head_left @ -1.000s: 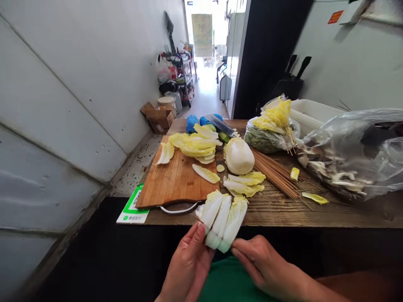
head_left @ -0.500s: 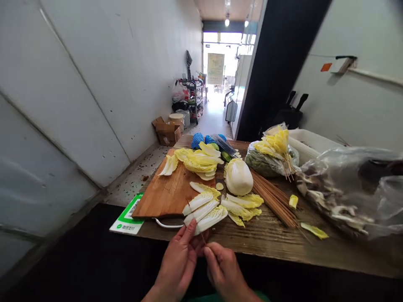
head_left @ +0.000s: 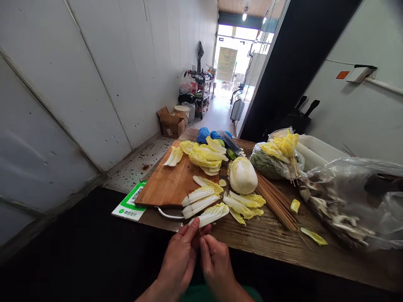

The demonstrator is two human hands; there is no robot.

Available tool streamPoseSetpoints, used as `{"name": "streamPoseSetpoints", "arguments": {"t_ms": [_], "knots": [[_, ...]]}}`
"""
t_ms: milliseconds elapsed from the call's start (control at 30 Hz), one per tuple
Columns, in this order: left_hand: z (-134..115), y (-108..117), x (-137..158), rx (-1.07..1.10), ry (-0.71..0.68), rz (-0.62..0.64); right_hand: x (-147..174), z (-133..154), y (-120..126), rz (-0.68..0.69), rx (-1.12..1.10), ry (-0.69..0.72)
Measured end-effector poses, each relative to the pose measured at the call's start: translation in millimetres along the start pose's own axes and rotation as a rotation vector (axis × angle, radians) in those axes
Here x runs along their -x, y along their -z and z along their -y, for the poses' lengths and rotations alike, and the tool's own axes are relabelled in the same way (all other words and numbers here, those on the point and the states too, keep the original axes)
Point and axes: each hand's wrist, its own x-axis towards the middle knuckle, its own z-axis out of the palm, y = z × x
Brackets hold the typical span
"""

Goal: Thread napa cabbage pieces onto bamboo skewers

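Observation:
Several strips of napa cabbage leaf point(head_left: 211, 214) fan out side by side above my hands, at the front edge of the table. A thin wooden skewer point(head_left: 187, 193) runs through them, its tip showing past the far strip. My left hand point(head_left: 180, 255) is closed on the nearest strip, thumb on top. Close beside it, my right hand point(head_left: 216, 256) pinches the skewer's lower end, which is mostly hidden by the fingers. More cut leaves point(head_left: 247, 206) lie just to the right, in front of a pale cabbage head point(head_left: 243, 176).
A wooden cutting board point(head_left: 168, 186) with a pile of leaves point(head_left: 206, 156) is at left, beside a green payment sign point(head_left: 130, 203). Bundled skewers point(head_left: 280, 201) lie at right. Behind them are skewered yellow leaves point(head_left: 281, 147) and a plastic bag of mushrooms point(head_left: 336, 205).
The view has turned slightly, shifting the scene right. My right hand has come a little closer to my left, and the strips on the skewer are spaced slightly differently.

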Motion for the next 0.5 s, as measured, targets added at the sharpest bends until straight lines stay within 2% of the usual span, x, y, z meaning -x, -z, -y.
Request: {"name": "streamPoseSetpoints", "arguments": {"t_ms": [100,200,367,500], "knots": [[-4,2,4,0.046,0.008,0.090,1,2,2,0.017,0.002,0.008],[-13,0,5,0.072,-0.063,0.144,5,3,6,0.067,0.016,0.030],[-17,-5,1,0.107,-0.103,-0.027,9,3,8,0.087,0.014,0.091],[-10,-4,-1,0.102,-0.081,-0.032,8,1,7,0.054,0.027,0.108]]}}
